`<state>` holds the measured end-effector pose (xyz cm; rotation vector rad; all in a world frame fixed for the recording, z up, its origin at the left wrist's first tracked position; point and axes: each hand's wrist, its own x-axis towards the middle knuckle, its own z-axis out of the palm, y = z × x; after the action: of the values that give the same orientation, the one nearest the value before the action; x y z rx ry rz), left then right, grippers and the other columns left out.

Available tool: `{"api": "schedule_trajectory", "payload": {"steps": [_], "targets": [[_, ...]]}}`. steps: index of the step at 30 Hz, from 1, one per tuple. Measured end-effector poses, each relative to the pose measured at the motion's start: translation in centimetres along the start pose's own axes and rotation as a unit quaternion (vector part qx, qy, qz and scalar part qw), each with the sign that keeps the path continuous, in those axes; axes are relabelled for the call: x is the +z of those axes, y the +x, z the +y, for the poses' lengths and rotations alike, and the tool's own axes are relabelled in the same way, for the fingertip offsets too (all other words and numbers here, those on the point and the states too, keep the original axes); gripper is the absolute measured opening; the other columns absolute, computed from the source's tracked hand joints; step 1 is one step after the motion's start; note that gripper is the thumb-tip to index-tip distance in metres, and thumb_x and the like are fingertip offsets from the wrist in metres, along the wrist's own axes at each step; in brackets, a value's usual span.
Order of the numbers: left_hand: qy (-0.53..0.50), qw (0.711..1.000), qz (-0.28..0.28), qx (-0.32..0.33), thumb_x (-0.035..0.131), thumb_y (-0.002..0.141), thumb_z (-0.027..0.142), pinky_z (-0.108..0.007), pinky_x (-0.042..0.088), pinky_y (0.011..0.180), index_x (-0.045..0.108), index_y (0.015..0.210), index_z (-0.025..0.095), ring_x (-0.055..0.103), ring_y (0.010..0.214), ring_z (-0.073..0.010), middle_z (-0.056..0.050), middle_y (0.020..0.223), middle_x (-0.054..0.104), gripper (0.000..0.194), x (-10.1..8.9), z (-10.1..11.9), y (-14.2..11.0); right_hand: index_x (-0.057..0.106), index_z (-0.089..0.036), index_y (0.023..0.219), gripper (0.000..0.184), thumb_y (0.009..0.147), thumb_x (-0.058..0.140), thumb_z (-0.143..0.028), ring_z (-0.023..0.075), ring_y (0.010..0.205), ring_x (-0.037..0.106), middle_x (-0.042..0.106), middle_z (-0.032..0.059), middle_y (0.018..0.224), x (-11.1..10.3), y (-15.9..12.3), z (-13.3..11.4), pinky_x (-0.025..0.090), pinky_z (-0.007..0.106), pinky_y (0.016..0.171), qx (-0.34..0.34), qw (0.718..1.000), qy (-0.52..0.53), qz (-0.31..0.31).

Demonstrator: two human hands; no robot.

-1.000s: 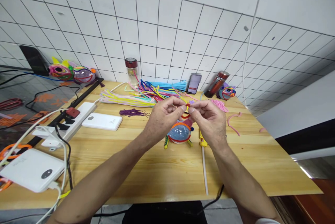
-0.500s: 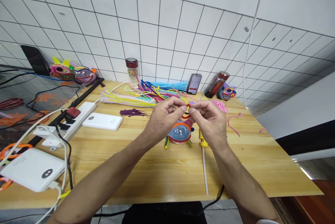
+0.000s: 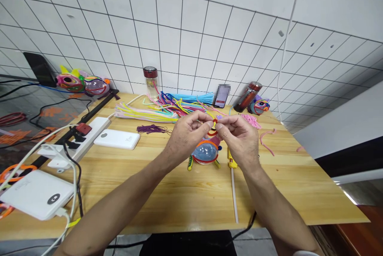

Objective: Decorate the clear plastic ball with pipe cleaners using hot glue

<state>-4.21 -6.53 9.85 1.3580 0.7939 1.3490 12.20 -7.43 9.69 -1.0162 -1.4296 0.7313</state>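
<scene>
My left hand [image 3: 189, 133] and my right hand [image 3: 240, 138] meet over the middle of the table, thumbs and index fingers pinched on a short red pipe cleaner [image 3: 214, 121]. Some yellow shows beside the red between the fingertips, and the fingers hide part of the piece. Just below them sits a clear round craft figure [image 3: 206, 152] with red and orange trim and green-yellow legs; my hands cover its upper part. Partly behind my right wrist lies a yellow glue gun [image 3: 231, 162], a white glue stick [image 3: 234, 196] trailing toward me.
Bundles of coloured pipe cleaners [image 3: 146, 113] lie behind my hands, near a purple tassel [image 3: 152, 129]. A phone [image 3: 222, 95], a glass bottle [image 3: 151, 82] and a red flask [image 3: 248, 96] stand along the wall. Power banks [image 3: 117, 139] and a power strip [image 3: 89, 138] with cables occupy the left.
</scene>
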Motion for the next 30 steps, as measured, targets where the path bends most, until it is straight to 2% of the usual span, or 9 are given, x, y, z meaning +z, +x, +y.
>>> {"api": "schedule_trajectory", "payload": {"steps": [12,30], "targets": [[0.004,1.0,-0.001,-0.009,0.08,0.082,0.032,-0.022,0.051,0.058,0.071,0.088,0.017,0.06,0.061,-0.0103,0.001,0.071,0.067,0.019,-0.03,0.31,0.01,0.074,-0.022,0.087,0.017,0.084,0.084,-0.036,0.013,0.057,0.066,0.072,-0.0018,0.068,0.07,-0.05,-0.12,0.054,0.025,0.054,-0.003,1.0,0.015,0.002],[-0.009,1.0,0.005,-0.021,0.086,0.08,0.034,-0.022,0.055,0.06,0.072,0.087,0.017,0.063,0.061,-0.0107,0.002,0.071,0.068,0.023,0.18,0.62,-0.22,0.075,-0.022,0.087,0.025,0.085,0.085,-0.045,0.0133,0.057,0.063,0.071,-0.0011,0.068,-0.16,-0.09,0.27,0.052,0.026,0.054,-0.013,1.0,-0.011,0.006]]}}
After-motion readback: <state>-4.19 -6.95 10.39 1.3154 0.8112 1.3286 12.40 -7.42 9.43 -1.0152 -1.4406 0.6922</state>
